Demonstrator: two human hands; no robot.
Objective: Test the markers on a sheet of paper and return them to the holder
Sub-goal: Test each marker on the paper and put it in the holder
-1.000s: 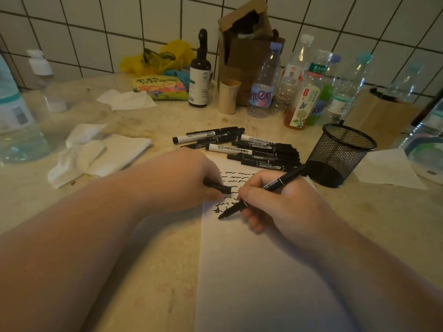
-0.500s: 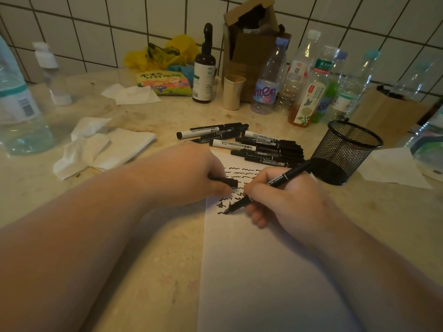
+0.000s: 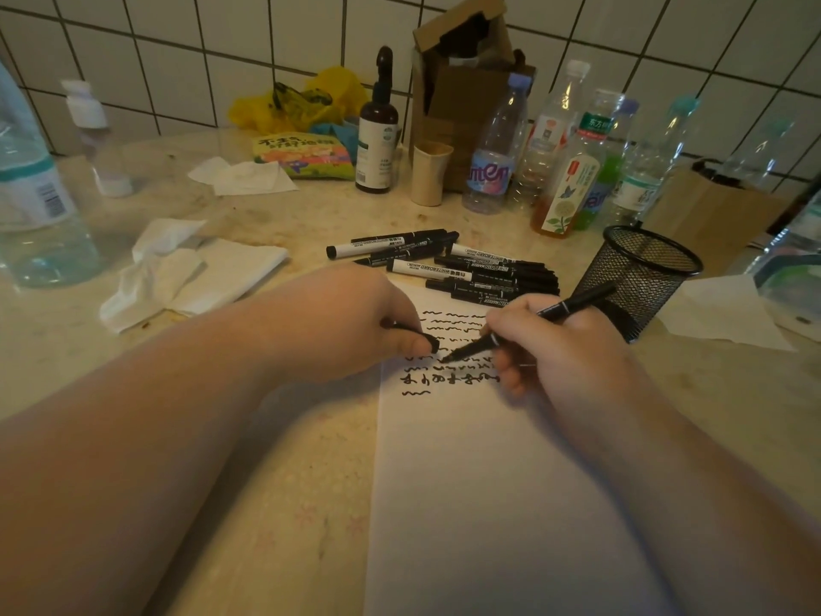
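Observation:
A white sheet of paper [image 3: 480,504] lies on the counter, with rows of black squiggles near its top. My right hand [image 3: 564,349] grips an uncapped black marker [image 3: 555,311], its tip just left of the hand over the squiggles. My left hand [image 3: 355,322] rests at the sheet's left edge and pinches the marker's black cap [image 3: 420,337]. Several black markers [image 3: 462,269] lie in a pile beyond the sheet. The black mesh holder [image 3: 644,277] stands to the right of the pile.
Crumpled tissues [image 3: 186,269] lie to the left. Plastic bottles [image 3: 564,157], a dark dropper bottle [image 3: 376,135], a paper cup [image 3: 428,173] and a cardboard box [image 3: 462,73] line the tiled wall. A large water bottle [image 3: 35,202] stands far left; another tissue [image 3: 724,313] lies right.
My right hand has lifted the marker tip from the lowest squiggle up and to the right, nearer the cap in my left hand. A fresh short squiggle shows at the bottom.

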